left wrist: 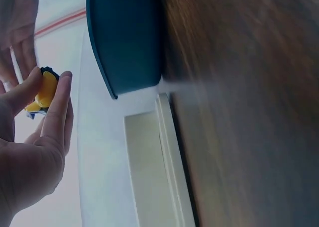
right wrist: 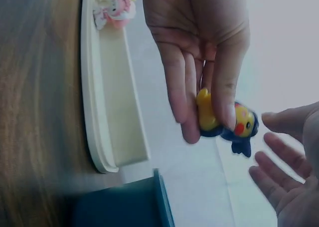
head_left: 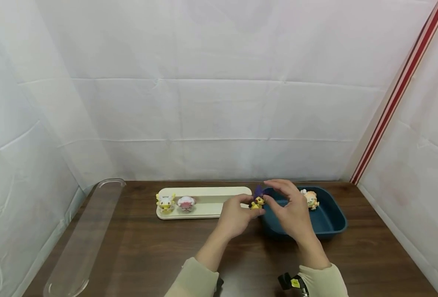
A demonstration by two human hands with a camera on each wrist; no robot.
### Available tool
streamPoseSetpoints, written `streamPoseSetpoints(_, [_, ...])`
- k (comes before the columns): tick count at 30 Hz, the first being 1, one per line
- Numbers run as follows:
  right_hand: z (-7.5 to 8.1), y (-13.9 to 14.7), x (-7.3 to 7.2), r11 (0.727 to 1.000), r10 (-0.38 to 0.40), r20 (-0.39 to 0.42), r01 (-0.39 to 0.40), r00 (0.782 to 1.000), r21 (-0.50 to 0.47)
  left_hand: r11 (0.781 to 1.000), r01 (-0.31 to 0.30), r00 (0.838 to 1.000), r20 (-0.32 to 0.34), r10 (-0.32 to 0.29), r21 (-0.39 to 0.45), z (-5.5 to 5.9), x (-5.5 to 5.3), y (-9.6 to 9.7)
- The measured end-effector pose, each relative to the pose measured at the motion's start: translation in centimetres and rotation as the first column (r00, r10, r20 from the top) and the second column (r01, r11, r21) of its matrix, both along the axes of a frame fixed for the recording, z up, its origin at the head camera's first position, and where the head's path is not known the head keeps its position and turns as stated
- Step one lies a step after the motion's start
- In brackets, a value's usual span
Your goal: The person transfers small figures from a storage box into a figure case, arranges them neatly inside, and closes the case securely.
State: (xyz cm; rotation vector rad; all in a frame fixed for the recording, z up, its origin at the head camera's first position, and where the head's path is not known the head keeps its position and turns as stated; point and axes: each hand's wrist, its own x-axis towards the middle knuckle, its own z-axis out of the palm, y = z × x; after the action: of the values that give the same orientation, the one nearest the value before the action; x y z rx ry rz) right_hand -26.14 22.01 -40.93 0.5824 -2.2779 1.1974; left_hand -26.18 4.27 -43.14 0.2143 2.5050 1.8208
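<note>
My left hand [head_left: 235,218] pinches a small yellow toy figurine with a dark blue-purple hood [head_left: 257,202] between thumb and fingers, above the gap between tray and bin. In the right wrist view the figurine [right wrist: 244,124] shows a yellow face with red cheeks. My right hand [head_left: 292,212] is beside it with fingers spread, its thumb tip right at the hood. A long cream tray [head_left: 211,211] lies to the left, with a yellow-and-white figurine [head_left: 165,203] and a pink-and-white figurine [head_left: 186,203] at its left end.
A dark blue bin [head_left: 328,225] stands under my right hand, with an orange-and-white figurine [head_left: 311,199] inside. A long clear plastic cover [head_left: 85,243] lies on the wooden table [head_left: 140,255] at the left. White cloth [head_left: 219,111] walls surround the table's back and sides.
</note>
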Motion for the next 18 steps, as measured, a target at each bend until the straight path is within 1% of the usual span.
streamPoseSetpoints(4, [-0.6, -0.7, -0.1, 1.0, 0.015, 0.073, -0.017, 0.997, 0.026, 1.0, -0.028, 1.0, -0.003, 0.028, 0.004, -0.4, 0.2, -0.9])
streamPoseSetpoints(7, [-1.1, -1.3, -0.1, 0.999, 0.04, 0.148, -0.044, 0.988, 0.028, 0.999, -0.029, 1.0, 0.002, 0.029, 0.019, -0.7, 0.3, -1.7])
streamPoseSetpoints(10, [-1.5, -2.0, -0.1, 0.998, 0.052, 0.191, -0.059, 0.98, 0.029, 0.999, -0.023, 1.0, -0.007, 0.023, 0.045, -1.1, 0.3, -2.3])
streamPoseSetpoints(13, [-1.8, -2.6, 0.0, 0.997, 0.061, 0.203, -0.068, 0.977, 0.026, 0.998, -0.012, 0.999, -0.033, 0.014, 0.054, -1.3, 0.2, -2.6])
streamPoseSetpoints(15, [-2.0, -2.9, 0.0, 0.998, 0.059, 0.207, -0.065, 0.977, 0.02, 0.999, 0.0, 0.999, -0.045, 0.002, 0.045, -1.4, 0.2, -2.9])
streamPoseSetpoints(18, [-2.3, -3.3, 0.1, 0.998, 0.06, 0.209, -0.064, 0.976, 0.012, 1.0, 0.024, 0.999, -0.047, -0.023, 0.017, -1.4, 0.3, -3.2])
